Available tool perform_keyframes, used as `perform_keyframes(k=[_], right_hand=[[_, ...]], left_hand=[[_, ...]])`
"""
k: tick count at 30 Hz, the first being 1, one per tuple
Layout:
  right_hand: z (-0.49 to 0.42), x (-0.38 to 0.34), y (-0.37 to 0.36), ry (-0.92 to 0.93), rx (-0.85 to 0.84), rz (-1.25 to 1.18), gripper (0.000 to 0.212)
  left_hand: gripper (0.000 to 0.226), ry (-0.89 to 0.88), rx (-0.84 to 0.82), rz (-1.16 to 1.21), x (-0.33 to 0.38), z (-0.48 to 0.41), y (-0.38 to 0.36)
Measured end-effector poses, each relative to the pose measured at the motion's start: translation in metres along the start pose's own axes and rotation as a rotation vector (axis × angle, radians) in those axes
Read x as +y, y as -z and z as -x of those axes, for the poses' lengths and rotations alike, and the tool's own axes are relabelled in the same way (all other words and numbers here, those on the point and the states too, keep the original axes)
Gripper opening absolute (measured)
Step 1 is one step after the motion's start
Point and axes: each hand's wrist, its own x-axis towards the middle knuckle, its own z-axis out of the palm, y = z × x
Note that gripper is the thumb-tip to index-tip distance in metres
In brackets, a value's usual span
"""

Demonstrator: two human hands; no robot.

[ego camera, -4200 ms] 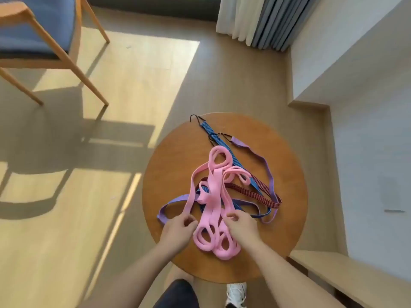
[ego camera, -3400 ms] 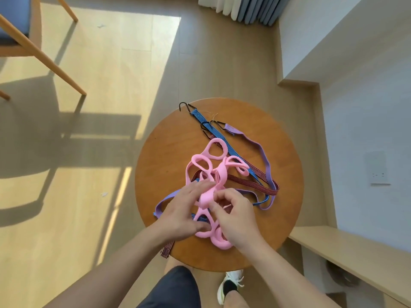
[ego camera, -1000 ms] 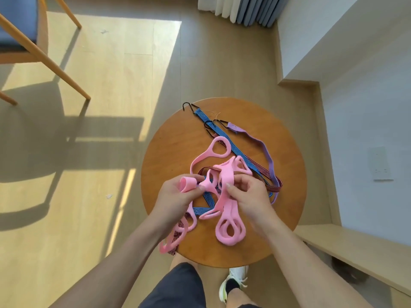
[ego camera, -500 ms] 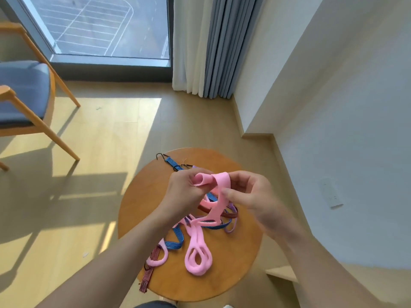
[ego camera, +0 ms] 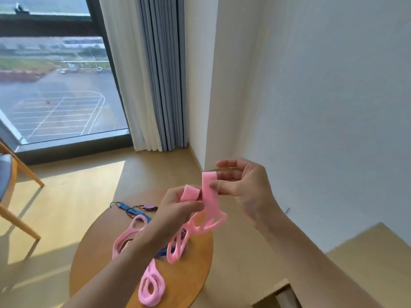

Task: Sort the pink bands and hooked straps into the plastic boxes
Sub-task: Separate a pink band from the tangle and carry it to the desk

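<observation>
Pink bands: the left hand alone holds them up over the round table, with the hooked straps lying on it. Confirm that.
Not quite. The head view shows both hands on the pink bands: the left hand grips one fold and the right hand pinches another. The rest stands: they are held up over the round table, and the hooked straps lie on it.

bands (ego camera: 151, 283) on table (ego camera: 191, 276), chair (ego camera: 13, 185) left

Pink bands (ego camera: 210, 197) in left hand (ego camera: 176, 211), right hand (ego camera: 249, 190)
</observation>
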Motion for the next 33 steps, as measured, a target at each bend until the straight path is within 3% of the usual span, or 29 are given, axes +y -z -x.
perform_keyframes(k=[5,10,13,15,18,20,25,29,33], right_hand=[[0.04,-0.016,0.064,0.028,0.124,-0.02,0.042],[0.087,-0.007,0.13,0.112,0.385,0.107,0.049],[0.126,0.019,0.164,-0.089,0.161,0.113,0.071],[0.149,0.043,0.174,-0.207,0.1,0.136,0.061],[0.177,0.067,0.187,-0.269,0.383,0.132,0.015],[0.198,0.075,0.2,-0.324,0.505,0.116,0.005],[0.262,0.092,0.219,-0.408,0.721,0.006,0.007],[0.313,0.115,0.235,-0.455,0.952,-0.235,0.018],[0.356,0.14,0.253,-0.515,1.16,-0.375,0.024]], left_hand=[[0.009,-0.044,-0.174,0.011,0.011,0.005,-0.072],[0.012,-0.075,-0.229,0.086,0.019,-0.003,-0.136],[0.022,-0.024,-0.349,0.148,0.021,-0.014,-0.168],[0.028,0.038,-0.422,0.164,0.017,-0.023,-0.192],[0.018,0.134,-0.529,0.174,0.002,-0.033,-0.228],[0.019,0.212,-0.572,0.195,-0.014,-0.039,-0.25],[0.022,0.391,-0.607,0.18,-0.068,-0.04,-0.304],[0.033,0.522,-0.627,0.035,-0.109,-0.026,-0.343],[0.019,0.566,-0.673,-0.144,-0.14,-0.007,-0.379]])
